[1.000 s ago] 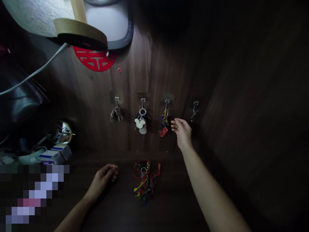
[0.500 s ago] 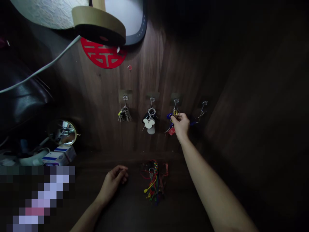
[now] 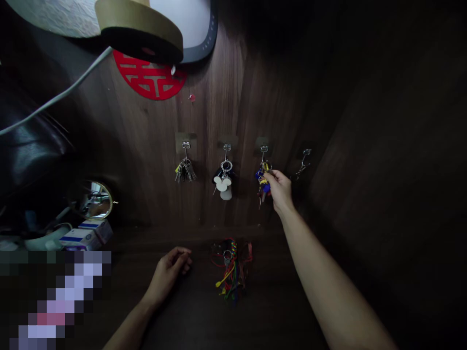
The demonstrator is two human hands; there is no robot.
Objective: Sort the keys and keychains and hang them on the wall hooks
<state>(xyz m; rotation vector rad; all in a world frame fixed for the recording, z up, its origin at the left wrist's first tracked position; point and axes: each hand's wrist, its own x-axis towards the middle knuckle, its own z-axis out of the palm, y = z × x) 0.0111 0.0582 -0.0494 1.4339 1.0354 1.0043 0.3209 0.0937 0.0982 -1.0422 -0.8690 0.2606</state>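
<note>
My right hand [image 3: 280,188] pinches a bunch of keys [image 3: 264,181] with blue and yellow covers, hanging from the third wall hook [image 3: 264,147]. Its fingertips hide part of the bunch. Low on the left, my left hand [image 3: 174,263] rests on the dark wooden surface, its fingers loosely curled with nothing visible in them. To its right lies a colourful braided cord tangle [image 3: 232,267] with a metal ring.
Plain metal keys [image 3: 185,170] hang on the first hook, and a key bunch with a white mouse-ear charm [image 3: 222,183] on the second. The fourth hook [image 3: 306,152] carries a metal clasp. Boxes [image 3: 85,235], a round mirror [image 3: 97,200] and a white cable [image 3: 65,92] are leftward.
The right hand has shifted slightly to the right, showing more of the blue and yellow keys. The left hand keeps its place on the surface. The view has shifted slightly.
</note>
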